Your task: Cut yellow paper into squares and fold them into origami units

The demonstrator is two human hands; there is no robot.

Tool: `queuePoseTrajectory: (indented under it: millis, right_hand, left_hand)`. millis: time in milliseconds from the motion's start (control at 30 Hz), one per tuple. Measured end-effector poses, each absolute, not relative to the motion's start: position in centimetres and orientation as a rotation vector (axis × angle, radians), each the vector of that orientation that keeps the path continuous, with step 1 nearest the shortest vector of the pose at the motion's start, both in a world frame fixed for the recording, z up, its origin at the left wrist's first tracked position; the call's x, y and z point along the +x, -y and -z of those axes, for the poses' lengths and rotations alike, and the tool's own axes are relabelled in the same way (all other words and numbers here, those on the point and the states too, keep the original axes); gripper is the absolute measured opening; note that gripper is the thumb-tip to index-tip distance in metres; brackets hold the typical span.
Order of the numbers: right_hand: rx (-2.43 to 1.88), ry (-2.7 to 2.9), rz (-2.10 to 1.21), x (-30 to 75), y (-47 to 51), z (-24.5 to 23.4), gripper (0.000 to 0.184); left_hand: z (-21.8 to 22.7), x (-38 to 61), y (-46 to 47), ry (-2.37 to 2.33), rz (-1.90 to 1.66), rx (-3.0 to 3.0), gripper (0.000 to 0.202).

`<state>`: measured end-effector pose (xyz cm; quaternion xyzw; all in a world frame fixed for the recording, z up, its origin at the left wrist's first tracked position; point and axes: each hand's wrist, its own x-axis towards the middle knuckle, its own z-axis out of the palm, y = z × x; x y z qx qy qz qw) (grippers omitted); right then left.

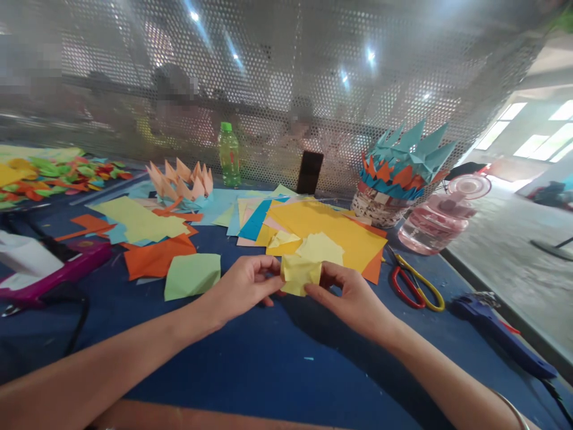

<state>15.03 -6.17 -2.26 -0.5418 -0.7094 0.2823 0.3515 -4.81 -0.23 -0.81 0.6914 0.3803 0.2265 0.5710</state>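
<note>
A small piece of yellow paper point(302, 276) with a folded upper edge is held up just above the blue table point(286, 364). My left hand point(250, 280) pinches its left side between thumb and fingers. On the opposite side, my right hand point(347, 292) grips the lower right corner, thumb in front. Just behind lie pale yellow paper pieces point(323, 247) on a stack of larger orange-yellow sheets point(331, 221). A light green paper point(192, 276) lies left of my left hand, with orange paper point(156, 257) beside it.
Scissors point(417, 283) and a blue-handled tool point(504, 334) lie at right, near a pink bottle point(441, 221). Behind stand a basket of folded paper point(394, 173), a dark phone point(310, 172), a green bottle point(229, 154) and a peach paper crown point(181, 182). A magenta device point(58, 272) sits left.
</note>
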Motion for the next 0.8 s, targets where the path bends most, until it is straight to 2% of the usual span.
queuePoseTrajectory:
  millis: [67,200,267,367,533,800]
  right_hand:
    - [-1.420,1.862,-0.523,15.2,6.0,2.4,0.013]
    - [-1.291,2.016,-0.070,15.5,6.0,2.3,0.008]
    - [-1.222,2.115,0.090,15.6,6.1,2.2,0.014]
    - [-1.187,2.214,0.239,15.7,6.3,2.1,0.016]
    - [-1.198,2.346,0.248,15.6,6.3,2.6,0.016]
    - [-1.177,2.557,0.074,15.6,6.2,2.7,0.017]
  left_hand:
    - [1.0,-5.1,0.2,-0.896,-0.668,1.854,0.022]
    - [1.1,-5.4,0.3,-0.894,-0.899,2.276,0.043]
    - [1.2,-5.5,0.4,-0.836,-0.914,2.431,0.042]
    - [1.6,-5.4,0.5,-0.711,-0.889,2.588,0.031]
    - [2.5,-5.4,0.4,-0.638,-0.782,2.804,0.018]
    - [2.4,-5.6,0.6,-0.707,-0.490,2.872,0.020]
